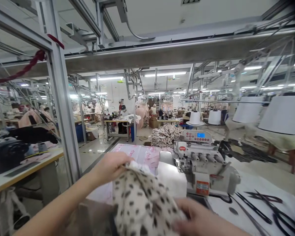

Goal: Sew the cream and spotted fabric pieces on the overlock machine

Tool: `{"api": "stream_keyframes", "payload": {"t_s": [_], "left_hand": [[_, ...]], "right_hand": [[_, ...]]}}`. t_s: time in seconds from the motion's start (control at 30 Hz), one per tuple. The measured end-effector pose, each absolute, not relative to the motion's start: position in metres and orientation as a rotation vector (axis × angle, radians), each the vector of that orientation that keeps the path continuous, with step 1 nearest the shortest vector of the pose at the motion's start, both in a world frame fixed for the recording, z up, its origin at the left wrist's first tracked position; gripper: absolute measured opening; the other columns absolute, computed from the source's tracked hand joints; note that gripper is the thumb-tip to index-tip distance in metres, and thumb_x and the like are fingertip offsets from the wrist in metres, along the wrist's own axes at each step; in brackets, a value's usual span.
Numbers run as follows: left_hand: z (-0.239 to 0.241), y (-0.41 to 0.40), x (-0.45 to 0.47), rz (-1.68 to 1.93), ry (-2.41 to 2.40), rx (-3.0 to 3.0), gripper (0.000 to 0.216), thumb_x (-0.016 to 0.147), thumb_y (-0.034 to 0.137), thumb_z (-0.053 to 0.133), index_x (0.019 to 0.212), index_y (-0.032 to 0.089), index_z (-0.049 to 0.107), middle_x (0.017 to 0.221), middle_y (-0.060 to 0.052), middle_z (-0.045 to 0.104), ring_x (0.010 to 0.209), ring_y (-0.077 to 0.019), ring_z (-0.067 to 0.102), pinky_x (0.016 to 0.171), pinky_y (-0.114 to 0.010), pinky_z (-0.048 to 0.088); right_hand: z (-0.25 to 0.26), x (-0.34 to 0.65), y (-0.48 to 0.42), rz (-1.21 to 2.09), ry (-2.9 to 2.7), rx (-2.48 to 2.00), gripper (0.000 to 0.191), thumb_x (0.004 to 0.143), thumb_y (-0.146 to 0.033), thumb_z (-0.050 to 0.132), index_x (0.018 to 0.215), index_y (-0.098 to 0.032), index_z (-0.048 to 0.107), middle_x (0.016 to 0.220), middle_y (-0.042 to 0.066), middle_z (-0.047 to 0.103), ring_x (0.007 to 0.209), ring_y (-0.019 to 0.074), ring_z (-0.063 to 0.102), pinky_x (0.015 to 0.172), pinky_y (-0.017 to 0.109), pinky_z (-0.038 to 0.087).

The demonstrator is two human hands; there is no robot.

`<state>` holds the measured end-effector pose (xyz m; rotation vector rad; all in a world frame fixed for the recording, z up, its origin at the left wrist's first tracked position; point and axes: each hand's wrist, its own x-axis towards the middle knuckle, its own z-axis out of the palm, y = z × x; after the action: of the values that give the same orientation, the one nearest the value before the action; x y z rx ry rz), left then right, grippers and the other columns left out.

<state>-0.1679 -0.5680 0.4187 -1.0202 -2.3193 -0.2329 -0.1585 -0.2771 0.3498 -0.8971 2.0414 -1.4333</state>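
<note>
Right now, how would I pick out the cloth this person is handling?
Start at the white overlock sewing machine with the blue display. In front of it, the left hand and right hand grip a cream cloth with dark spots. Unlike the matching heap behind the machine, this piece is held up.

**Your right hand** (pixel 199 219): blurred, with the wrist and forearm cut off by the bottom edge.
**Your left hand** (pixel 110 166): thumb hidden behind the cloth.
**Spotted cloth** (pixel 140 200): lower part cut off by the bottom edge, its shape impossible to tell.
**Pink sheet** (pixel 135 154): printing too blurred to read, partly hidden by the cloth.
**Sewing machine** (pixel 201 164): display and labels too small to read.
**Scissors** (pixel 254 208): handles cut off by the right edge.
**Far workers** (pixel 123 111): too small to tell what they handle.
</note>
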Motion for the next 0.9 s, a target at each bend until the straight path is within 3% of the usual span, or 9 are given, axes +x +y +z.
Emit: {"api": "stream_keyframes", "payload": {"t_s": [0.1, 0.23, 0.4, 0.53, 0.63, 0.73, 0.9], "left_hand": [[0.428, -0.603, -0.18, 0.096, -2.079, -0.864, 0.027, 0.074, 0.007, 0.042, 0.091, 0.017, 0.059, 0.078, -0.004, 0.063, 0.072, -0.0151, 0.056, 0.061, -0.024, 0.042], [0.416, -0.646, -0.192, 0.133, -1.801, -0.711, 0.023, 0.071, 0.007, 0.046, 0.091, 0.014, 0.056, 0.086, -0.009, 0.062, 0.081, -0.0187, 0.055, 0.072, -0.031, 0.045], [0.317, -0.682, -0.195, -0.064, -1.888, -0.471, 0.017, 0.069, 0.012, 0.051, 0.085, 0.015, 0.057, 0.083, -0.008, 0.063, 0.081, -0.0199, 0.056, 0.073, -0.033, 0.045], [0.213, -0.683, -0.175, -0.191, -2.101, -0.365, 0.015, 0.068, 0.01, 0.046, 0.078, 0.016, 0.056, 0.08, -0.006, 0.063, 0.077, -0.0186, 0.056, 0.071, -0.032, 0.045], [0.163, -0.678, -0.156, -0.267, -2.166, -0.248, 0.014, 0.068, 0.009, 0.046, 0.077, 0.015, 0.055, 0.082, -0.008, 0.061, 0.08, -0.0198, 0.055, 0.073, -0.034, 0.044], [0.145, -0.674, -0.146, -0.321, -2.175, -0.152, 0.01, 0.072, 0.01, 0.047, 0.078, 0.015, 0.053, 0.085, -0.008, 0.059, 0.083, -0.0205, 0.053, 0.074, -0.035, 0.042], [0.149, -0.668, -0.146, -0.395, -2.168, -0.112, 0.008, 0.076, 0.01, 0.049, 0.08, 0.016, 0.051, 0.088, -0.008, 0.058, 0.087, -0.0185, 0.052, 0.077, -0.035, 0.041]], "right_hand": [[0.369, -0.197, -0.301, -1.589, 2.411, -1.047, 0.027, 0.07, -0.013, 0.05, 0.094, -0.019, 0.062, 0.09, 0.003, 0.065, 0.09, 0.0237, 0.058, 0.08, 0.037, 0.045], [0.387, -0.226, -0.331, -1.612, 3.027, -1.566, 0.037, 0.076, -0.005, 0.04, 0.105, -0.019, 0.058, 0.101, 0.009, 0.062, 0.093, 0.0226, 0.053, 0.08, 0.039, 0.043], [0.312, -0.228, -0.368, -1.239, 3.171, -2.229, 0.035, 0.081, -0.002, 0.04, 0.105, -0.021, 0.057, 0.107, 0.005, 0.064, 0.094, 0.0225, 0.051, 0.079, 0.04, 0.04], [0.214, -0.21, -0.375, -1.113, 3.009, -2.095, 0.023, 0.085, -0.007, 0.042, 0.097, -0.018, 0.059, 0.096, 0.005, 0.066, 0.087, 0.0203, 0.053, 0.078, 0.039, 0.042], [0.172, -0.195, -0.37, -1.072, 3.006, -1.909, 0.023, 0.084, -0.007, 0.044, 0.1, -0.017, 0.057, 0.098, 0.006, 0.064, 0.094, 0.0215, 0.052, 0.083, 0.041, 0.041], [0.161, -0.189, -0.365, -1.141, 3.017, -1.772, 0.027, 0.082, -0.005, 0.045, 0.104, -0.017, 0.054, 0.103, 0.008, 0.062, 0.102, 0.0223, 0.05, 0.088, 0.043, 0.04], [0.166, -0.189, -0.367, -1.294, 3.063, -1.543, 0.029, 0.08, -0.006, 0.046, 0.106, -0.018, 0.048, 0.103, 0.011, 0.056, 0.099, 0.0231, 0.052, 0.085, 0.045, 0.044]]}}
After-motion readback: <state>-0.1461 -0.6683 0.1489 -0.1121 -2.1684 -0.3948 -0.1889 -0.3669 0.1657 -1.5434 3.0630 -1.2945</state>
